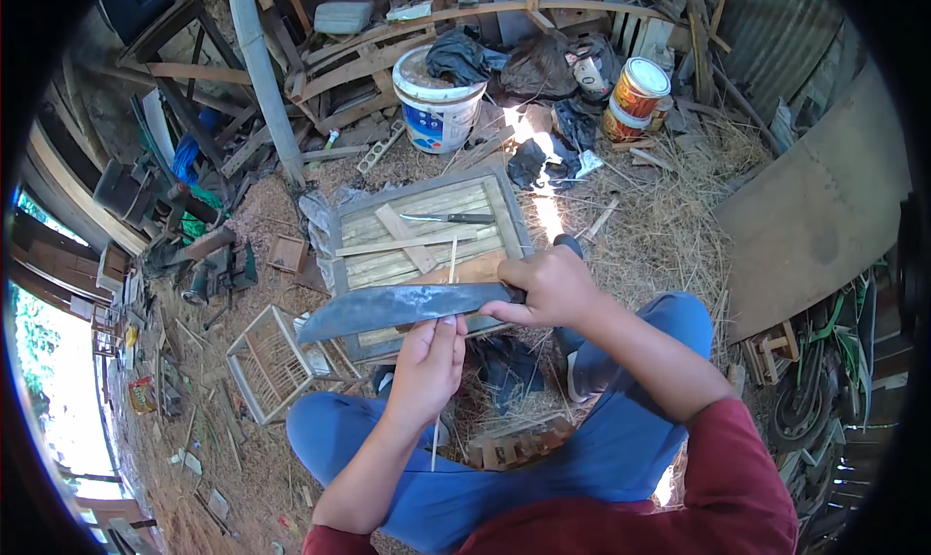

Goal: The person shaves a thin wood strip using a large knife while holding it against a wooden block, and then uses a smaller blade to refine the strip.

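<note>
My right hand [549, 288] grips the handle of a large machete [388, 308], its broad blade lying crosswise over a thin pale stick. My left hand [434, 356] pinches that stick [454, 256] just below the blade, with the stick's lower length hanging over my blue trousers. Behind them is a framed slatted wooden board [504, 198], carrying a black-handled knife [441, 218], loose slats [393, 230] and a brown wooden piece [480, 269], partly hidden by the blade.
A white bucket [432, 118] and stacked tins [640, 94] stand at the back among scrap wood [344, 75]. A small barred cage [276, 366] sits left of the board, near metal tools [208, 274]. A large flat sheet [805, 206] leans at right, above a wheel [805, 400].
</note>
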Available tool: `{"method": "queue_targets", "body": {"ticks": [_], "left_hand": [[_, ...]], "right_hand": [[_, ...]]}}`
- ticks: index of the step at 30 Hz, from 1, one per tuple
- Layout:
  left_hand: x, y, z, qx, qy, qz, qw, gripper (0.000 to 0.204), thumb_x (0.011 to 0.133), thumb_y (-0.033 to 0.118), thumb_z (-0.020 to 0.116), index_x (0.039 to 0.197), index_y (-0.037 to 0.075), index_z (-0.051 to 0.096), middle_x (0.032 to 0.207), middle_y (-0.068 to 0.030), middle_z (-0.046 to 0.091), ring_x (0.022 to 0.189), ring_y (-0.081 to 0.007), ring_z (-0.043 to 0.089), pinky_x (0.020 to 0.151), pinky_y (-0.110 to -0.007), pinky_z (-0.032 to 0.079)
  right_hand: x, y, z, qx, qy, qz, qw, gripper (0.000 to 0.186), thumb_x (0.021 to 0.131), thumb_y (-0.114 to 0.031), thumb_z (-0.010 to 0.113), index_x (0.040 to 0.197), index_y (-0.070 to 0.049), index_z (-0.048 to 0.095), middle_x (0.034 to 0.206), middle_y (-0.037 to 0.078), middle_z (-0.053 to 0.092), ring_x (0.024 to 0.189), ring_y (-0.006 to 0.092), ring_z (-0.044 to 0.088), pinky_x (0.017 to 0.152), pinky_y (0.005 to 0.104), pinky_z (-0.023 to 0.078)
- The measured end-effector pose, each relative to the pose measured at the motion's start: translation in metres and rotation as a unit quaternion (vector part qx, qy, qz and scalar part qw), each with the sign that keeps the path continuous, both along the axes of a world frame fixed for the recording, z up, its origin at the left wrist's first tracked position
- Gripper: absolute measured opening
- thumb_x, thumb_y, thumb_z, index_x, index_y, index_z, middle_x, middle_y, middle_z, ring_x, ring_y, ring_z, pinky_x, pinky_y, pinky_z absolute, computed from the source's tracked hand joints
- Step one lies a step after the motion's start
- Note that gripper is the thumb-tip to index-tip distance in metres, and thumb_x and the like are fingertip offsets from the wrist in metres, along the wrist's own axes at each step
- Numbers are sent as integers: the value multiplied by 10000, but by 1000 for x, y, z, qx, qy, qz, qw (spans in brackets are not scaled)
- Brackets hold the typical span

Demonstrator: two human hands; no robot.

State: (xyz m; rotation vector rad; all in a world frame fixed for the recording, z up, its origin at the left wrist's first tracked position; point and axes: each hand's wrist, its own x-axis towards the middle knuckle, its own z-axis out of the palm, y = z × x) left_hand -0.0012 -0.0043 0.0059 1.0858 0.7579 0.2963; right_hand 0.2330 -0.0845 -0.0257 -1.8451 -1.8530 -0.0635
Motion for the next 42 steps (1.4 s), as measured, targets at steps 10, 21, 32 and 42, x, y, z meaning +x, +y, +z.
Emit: {"method": "queue_targets", "body": {"ticks": [10,21,32,42], "left_hand": [[-14,-5,8,18,-14,-11,1000,276,1203,294,423,1058,93,545,658,74,384,469,-30,288,412,-239,224],[-8,6,3,-81,-15,-19,996,293,1205,333,411,1045,117,530,662,86,350,461,-20,265,413,-241,208],[-4,9,-3,-84,-12,-15,996,250,1197,325,428,1057,145,532,682,88,347,475,-21,248,415,-236,169],[-11,-1,-6,7,5,10,1000,249,1196,329,443,1057,141,529,671,90,354,467,-18,250,410,-232,179]], "right_hand": [[63,20,-16,-20,63,-206,976,574,933,-686,700,894,-123,803,651,134,695,621,361,720,581,470,556],[-3,0,-4,11,15,-1,1000,605,916,-699,704,767,-113,726,578,121,645,534,345,682,521,455,529],[31,16,-24,36,-14,-34,999,645,904,-731,696,717,-113,713,576,127,650,539,345,686,517,449,529],[35,6,-13,-2,25,-48,999,617,931,-681,705,779,-84,722,592,144,647,578,382,687,557,478,531]]}}
